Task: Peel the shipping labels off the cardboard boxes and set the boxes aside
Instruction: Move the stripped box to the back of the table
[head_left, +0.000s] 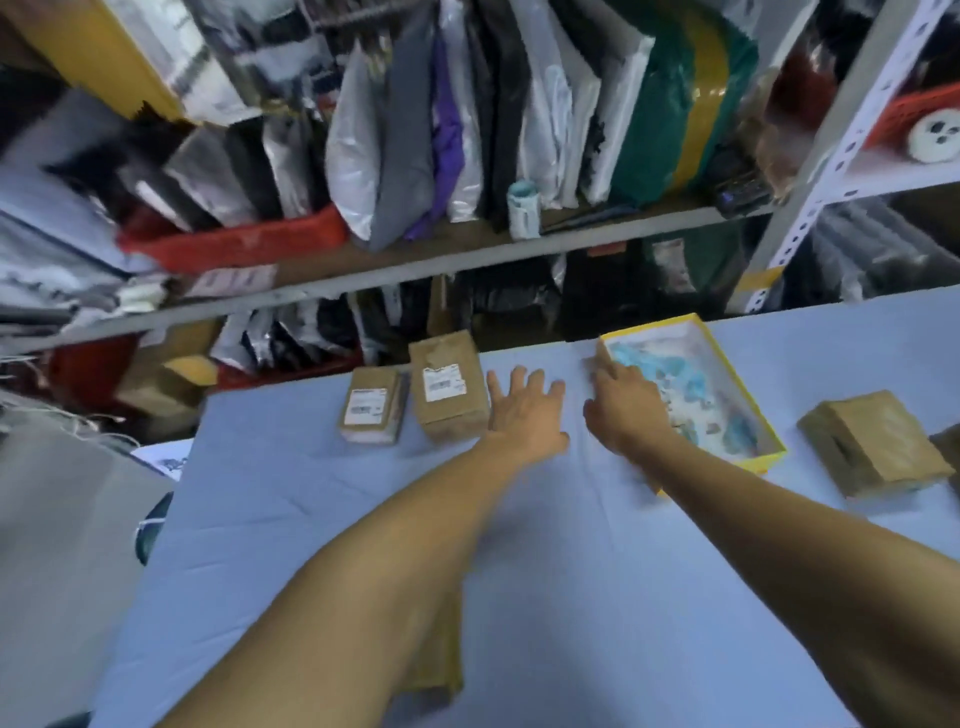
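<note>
Two brown cardboard boxes with white shipping labels stand at the table's far edge: a small box (372, 406) on the left and a taller box (448, 387) beside it. My left hand (522, 410) lies flat with straight fingers just right of the taller box. My right hand (626, 402) reaches forward, its fingers touching the near left corner of a yellow-rimmed tray (754, 397) holding peeled label scraps. A label-free brown box (872, 441) sits to the right of the tray. Another brown box (436, 644) lies partly hidden under my left forearm.
The table (571, 571) is covered with a light blue cloth. Behind it metal shelves (395, 260) hold plastic mailers, red bins and parcels. A grey surface (67, 545) lies left of the table.
</note>
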